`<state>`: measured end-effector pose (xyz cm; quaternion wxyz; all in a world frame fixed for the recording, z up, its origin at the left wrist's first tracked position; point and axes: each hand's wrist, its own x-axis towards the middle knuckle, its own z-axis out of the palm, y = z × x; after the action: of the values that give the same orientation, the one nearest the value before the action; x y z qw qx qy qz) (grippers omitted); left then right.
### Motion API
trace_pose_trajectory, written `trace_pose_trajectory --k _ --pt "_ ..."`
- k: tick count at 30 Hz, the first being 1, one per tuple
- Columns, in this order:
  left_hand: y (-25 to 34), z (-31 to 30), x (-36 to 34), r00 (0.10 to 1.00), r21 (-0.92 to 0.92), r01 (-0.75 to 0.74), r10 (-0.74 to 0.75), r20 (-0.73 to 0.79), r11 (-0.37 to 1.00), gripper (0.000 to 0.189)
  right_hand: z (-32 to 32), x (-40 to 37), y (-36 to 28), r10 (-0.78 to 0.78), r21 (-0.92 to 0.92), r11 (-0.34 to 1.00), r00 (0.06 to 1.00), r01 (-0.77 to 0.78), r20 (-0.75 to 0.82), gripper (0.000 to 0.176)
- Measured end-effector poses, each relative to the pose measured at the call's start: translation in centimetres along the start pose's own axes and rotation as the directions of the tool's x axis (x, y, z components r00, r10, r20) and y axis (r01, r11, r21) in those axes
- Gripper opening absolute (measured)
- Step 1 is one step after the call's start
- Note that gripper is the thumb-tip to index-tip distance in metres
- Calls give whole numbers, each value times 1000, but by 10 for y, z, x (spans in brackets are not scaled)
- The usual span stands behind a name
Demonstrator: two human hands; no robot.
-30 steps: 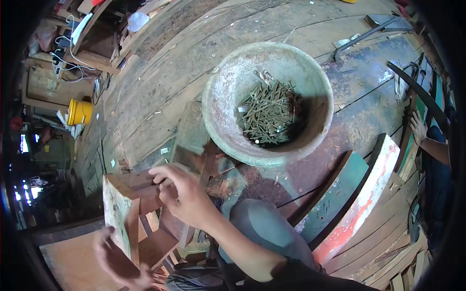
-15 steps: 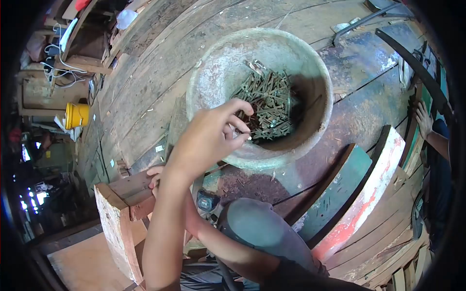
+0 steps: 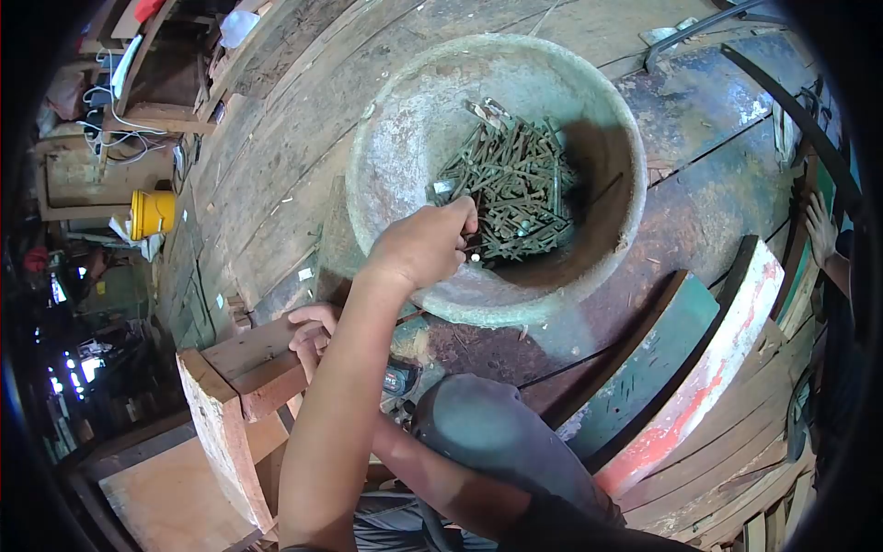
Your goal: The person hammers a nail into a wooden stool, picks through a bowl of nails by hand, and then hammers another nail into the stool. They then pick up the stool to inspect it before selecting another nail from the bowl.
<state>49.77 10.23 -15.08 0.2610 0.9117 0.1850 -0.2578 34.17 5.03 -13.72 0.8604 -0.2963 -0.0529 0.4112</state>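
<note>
Worn plank floor carries a bowl (image 3: 405, 120) of nails (image 3: 515, 189). Left hand (image 3: 418, 247) is inside it, fingers pinched shut on a few nails at the heap's edge. Tangled points could prick skin or drag others out. Right hand (image 3: 311, 333) rests on a block (image 3: 248, 368), its grip hidden by the left arm; the block might tip.

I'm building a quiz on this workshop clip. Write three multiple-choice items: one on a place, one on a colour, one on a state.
1. Where does the pile of rusty metal nails lie? A) in the round pale-green bowl B) on the plank floor C) on a shelf
2. What colour is the small plastic bucket at far left? A) red B) yellow C) blue
3. The left hand is: A) flat on the floor B) holding a hammer C) closed on nails
1 A: the nails sit inside it. 2 B: plainly yellow. 3 C: its fingers pinch the pile.
</note>
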Motion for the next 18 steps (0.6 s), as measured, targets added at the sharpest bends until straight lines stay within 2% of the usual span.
trace_pose_trajectory --k 1,3,5,12,15,18 --pt "-3 2 2 1000 -49 -28 29 10 998 31 -4 -2 8 0 -4 1000 1000 0 -1 32" --pt "-4 2 4 998 -103 -57 59 19 993 32 -11 -5 20 -2 -107 994 998 9 64 46" --pt "1 -3 4 1000 -174 23 -24 -5 984 34 -14 -7 26 5 -120 993 996 5 85 46" --pt "5 -4 4 991 -200 -15 -12 -132 980 30 -21 -6 23 19 -119 993 995 -7 95 47" --pt "9 -4 2 977 -195 -97 56 -205 976 31 -23 -4 23 22 -118 993 996 -11 89 48" --pt "14 -2 2 963 -104 -137 108 -247 985 35 -24 -4 23 26 -118 993 996 -15 88 49"
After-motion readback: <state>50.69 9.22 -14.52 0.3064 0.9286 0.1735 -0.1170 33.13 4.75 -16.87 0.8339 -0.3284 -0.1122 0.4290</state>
